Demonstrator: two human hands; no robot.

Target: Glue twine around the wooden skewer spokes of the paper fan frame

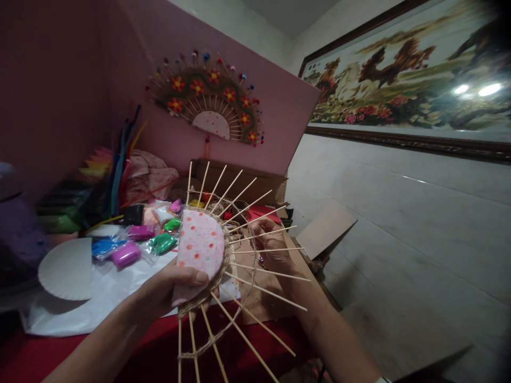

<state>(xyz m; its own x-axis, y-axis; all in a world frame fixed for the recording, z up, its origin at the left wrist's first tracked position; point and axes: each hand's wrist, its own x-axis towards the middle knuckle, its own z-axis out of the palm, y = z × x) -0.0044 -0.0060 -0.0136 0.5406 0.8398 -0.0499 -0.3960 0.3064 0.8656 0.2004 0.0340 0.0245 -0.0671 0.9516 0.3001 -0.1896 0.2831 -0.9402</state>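
Note:
My left hand (186, 282) grips a half-round fan frame by its pink flowered centre (203, 242), thumb on the front and fingers behind. Thin wooden sticks (275, 249) fan out from the curved edge, mostly to the right. Brown twine (227, 255) is woven round that edge, and a looser strand (233, 322) runs across the sticks farther out. Behind the sticks on the right, my right hand (271, 244) has its fingers pinched together at the twine strand. The sticks partly cover its fingertips.
A finished fan with flowers and pompoms (207, 101) hangs on a pink board (279, 101). Bagged coloured clay (128, 254) and half a paper plate (67, 268) lie on white sheeting at the left. A cardboard box (255, 183) stands behind; a tiled wall (399, 213) borders the right.

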